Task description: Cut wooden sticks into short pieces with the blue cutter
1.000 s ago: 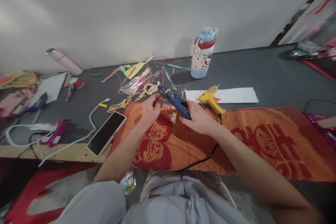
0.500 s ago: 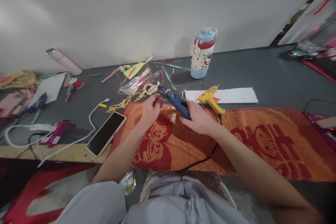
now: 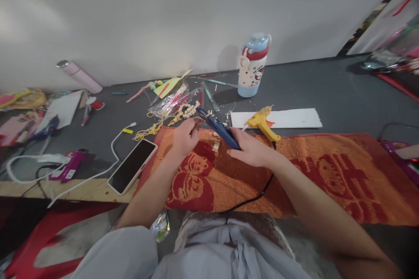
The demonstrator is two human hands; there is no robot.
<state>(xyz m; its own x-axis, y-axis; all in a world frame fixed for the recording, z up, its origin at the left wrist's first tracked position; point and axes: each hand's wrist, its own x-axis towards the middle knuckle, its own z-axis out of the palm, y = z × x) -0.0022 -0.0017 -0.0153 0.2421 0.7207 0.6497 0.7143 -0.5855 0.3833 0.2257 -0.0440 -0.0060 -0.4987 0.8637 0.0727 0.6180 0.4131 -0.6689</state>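
My right hand (image 3: 250,146) is wrapped round a blue-handled cutting tool (image 3: 225,133), which points up and left; whether it is pliers or shears does not show clearly. Close to the tool's far end is my left hand (image 3: 187,136), its fingers pinched together on something too small to make out. Short pale stick pieces (image 3: 216,144) lie below the tool on the orange and red towel (image 3: 242,183). More small pale bits are scattered just beyond it. A string of pale pieces on yellow cord (image 3: 185,112) rests on the table behind my left hand.
A yellow glue gun (image 3: 263,123) lies on a white board (image 3: 301,118), its black cord crossing the towel. A phone (image 3: 132,167) lies at left beside a white cable (image 3: 113,146). A tumbler (image 3: 253,67) stands at the back. Plastic packets (image 3: 173,100) lie behind.
My left hand has shifted slightly left and down. My right hand has moved a little to the right on the blue tool, which stays nearly in place.
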